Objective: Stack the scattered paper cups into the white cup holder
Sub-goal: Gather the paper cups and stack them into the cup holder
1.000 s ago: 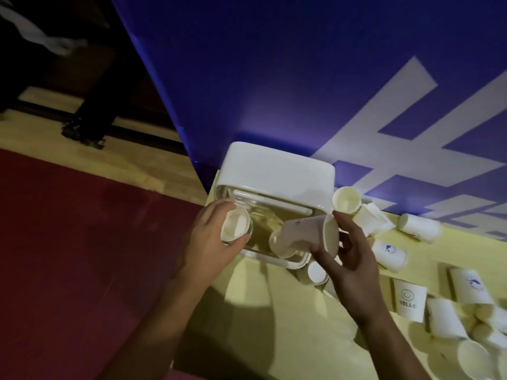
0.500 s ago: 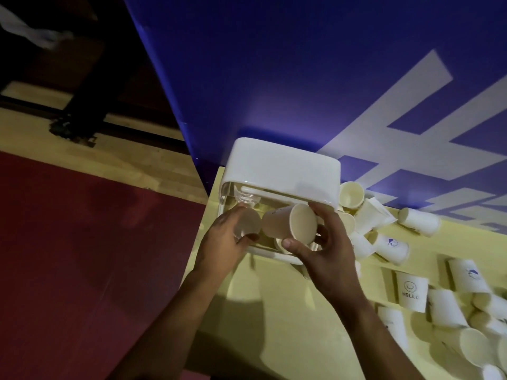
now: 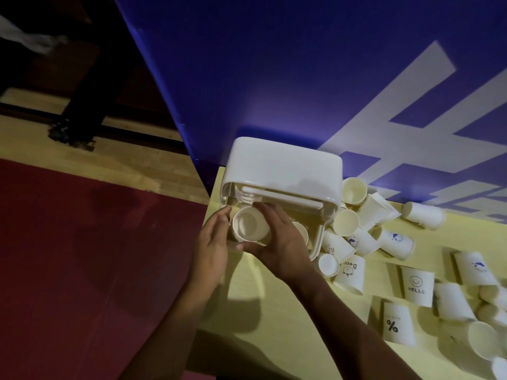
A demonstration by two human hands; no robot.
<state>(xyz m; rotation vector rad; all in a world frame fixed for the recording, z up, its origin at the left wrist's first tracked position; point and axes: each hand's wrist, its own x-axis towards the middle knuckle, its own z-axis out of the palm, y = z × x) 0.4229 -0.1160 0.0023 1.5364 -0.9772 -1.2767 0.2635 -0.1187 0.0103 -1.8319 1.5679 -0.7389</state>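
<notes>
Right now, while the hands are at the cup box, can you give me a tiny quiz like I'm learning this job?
1. True or false: the paper cup that the right hand grips shows its open mouth to the camera.
2. Which word does the smiley cup on the table bear? A) HELLO B) GOODBYE C) THANKS
3. Fill in: most loose cups lie to the person's ___ of the white cup holder.
Key: 1 true; 2 A; 3 right.

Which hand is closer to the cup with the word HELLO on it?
Right. The right hand, gripping a paper cup at the white cup holder, is left of the HELLO cup; the left hand is farther left.
</notes>
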